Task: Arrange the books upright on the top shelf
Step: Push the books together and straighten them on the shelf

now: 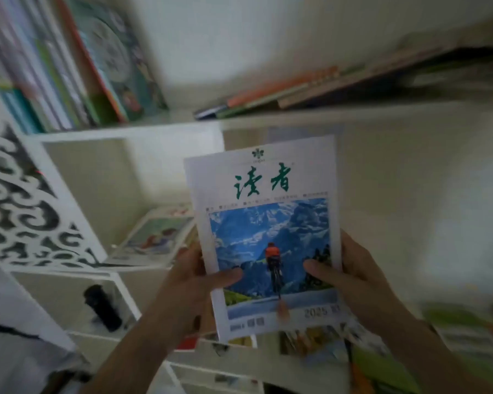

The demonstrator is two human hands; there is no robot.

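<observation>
Hands, left [195,282] and right [353,275], each grip a magazine [265,231] before the white shelf [131,132].

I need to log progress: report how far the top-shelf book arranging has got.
Done: a row of colourful books already stands, leaning, at the left of the white top shelf. In hand: the left hand and right hand grip a white magazine with a blue mountain cyclist cover below the shelf. Left: this magazine, plus the flat stack of thin books lying at the shelf's right.
</observation>
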